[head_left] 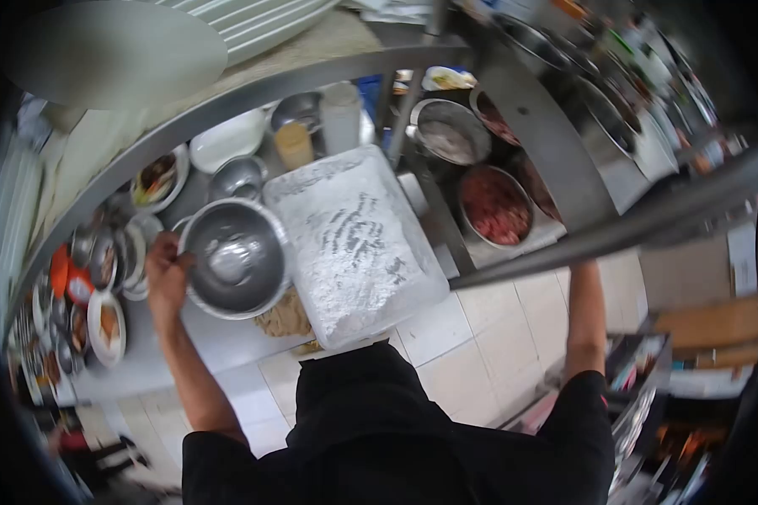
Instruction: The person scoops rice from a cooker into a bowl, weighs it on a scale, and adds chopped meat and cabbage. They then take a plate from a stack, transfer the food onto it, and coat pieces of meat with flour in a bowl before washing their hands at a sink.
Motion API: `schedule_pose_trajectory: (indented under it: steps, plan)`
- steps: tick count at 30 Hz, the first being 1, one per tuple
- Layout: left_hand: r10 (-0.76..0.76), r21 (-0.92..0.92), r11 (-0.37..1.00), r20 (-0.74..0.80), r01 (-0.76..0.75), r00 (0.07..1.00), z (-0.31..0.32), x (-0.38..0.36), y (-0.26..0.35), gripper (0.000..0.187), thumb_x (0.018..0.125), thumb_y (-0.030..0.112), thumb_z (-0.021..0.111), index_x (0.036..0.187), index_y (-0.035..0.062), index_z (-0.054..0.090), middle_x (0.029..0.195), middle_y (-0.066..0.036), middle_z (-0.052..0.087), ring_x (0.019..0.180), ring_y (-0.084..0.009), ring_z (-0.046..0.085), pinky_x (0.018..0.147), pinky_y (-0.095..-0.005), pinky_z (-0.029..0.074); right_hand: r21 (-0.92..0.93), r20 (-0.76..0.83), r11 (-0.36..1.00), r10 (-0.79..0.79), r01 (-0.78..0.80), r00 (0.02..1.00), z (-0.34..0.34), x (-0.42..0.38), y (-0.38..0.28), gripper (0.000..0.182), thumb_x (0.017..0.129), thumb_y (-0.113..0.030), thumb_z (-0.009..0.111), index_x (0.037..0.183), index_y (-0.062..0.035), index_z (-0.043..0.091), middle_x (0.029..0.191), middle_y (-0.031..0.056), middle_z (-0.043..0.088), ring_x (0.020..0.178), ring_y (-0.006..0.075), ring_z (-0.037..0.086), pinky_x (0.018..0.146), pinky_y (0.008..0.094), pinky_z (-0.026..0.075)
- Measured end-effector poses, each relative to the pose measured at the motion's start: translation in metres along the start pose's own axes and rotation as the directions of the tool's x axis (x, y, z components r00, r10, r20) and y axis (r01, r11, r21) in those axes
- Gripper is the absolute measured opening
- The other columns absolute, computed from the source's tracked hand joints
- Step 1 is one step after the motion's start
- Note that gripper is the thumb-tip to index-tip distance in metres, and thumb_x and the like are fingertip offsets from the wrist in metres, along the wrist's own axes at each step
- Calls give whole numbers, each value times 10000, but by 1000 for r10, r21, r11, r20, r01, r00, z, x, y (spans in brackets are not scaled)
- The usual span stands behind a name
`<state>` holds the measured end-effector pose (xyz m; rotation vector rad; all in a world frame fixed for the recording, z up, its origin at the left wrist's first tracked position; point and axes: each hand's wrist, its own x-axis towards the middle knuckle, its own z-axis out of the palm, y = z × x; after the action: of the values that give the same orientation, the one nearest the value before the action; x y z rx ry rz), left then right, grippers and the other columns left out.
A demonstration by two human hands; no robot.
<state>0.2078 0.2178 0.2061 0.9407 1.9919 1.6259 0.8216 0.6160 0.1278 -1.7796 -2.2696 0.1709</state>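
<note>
My left hand (168, 268) grips the left rim of a wide steel bowl (234, 258), which looks empty. Right of the bowl lies a large pale tub or tray (358, 244) dusted with white powder. A beige lump like dough (285, 316) shows partly beneath the bowl's lower right edge. My right arm reaches forward at the right, and its hand is hidden behind a metal bar of the shelf frame. A pot of red minced meat (497, 206) and a pot with pale contents (449, 132) stand beyond the tub, to the right.
A metal shelf frame (312, 74) crosses above the counter. Plates of food, small bowls and a yellowish container (294, 145) stand behind and left of the steel bowl. An oval white dish (106, 328) is at far left. Tiled floor (480, 353) lies below. A person's legs show at lower left.
</note>
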Motion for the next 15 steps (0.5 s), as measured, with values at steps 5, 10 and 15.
schedule_pose_trajectory:
  steps: [5, 10, 15]
  plan:
    - [-366, -103, 927, -28, 362, 930, 75, -79, -18, 221, 568, -23, 521, 759, 27, 620, 604, 13, 552, 449, -47, 420, 388, -215, 292, -79, 196, 991, 124, -111, 973, -3, 31, 15, 319, 819, -242, 586, 988, 28, 586, 878, 124, 630, 817, 216, 598, 660, 359, 489]
    - [-302, -185, 931, 101, 316, 948, 151, -144, -12, 101, 580, -50, 532, 617, 28, 479, 595, 40, 464, 543, -50, 395, 467, -230, 304, -78, 205, 988, 146, -133, 968, 2, 38, 11, 311, 809, -227, 589, 997, 20, 575, 890, 128, 621, 832, 223, 595, 663, 360, 493]
    - [-235, -54, 965, 250, 256, 939, 189, -169, 28, 151, 616, -37, 542, 622, 14, 400, 578, 26, 362, 574, -64, 345, 479, -253, 280, -27, 182, 994, 109, -106, 977, 13, 49, 7, 307, 799, -213, 592, 1006, 12, 563, 903, 132, 612, 848, 230, 593, 666, 361, 496]
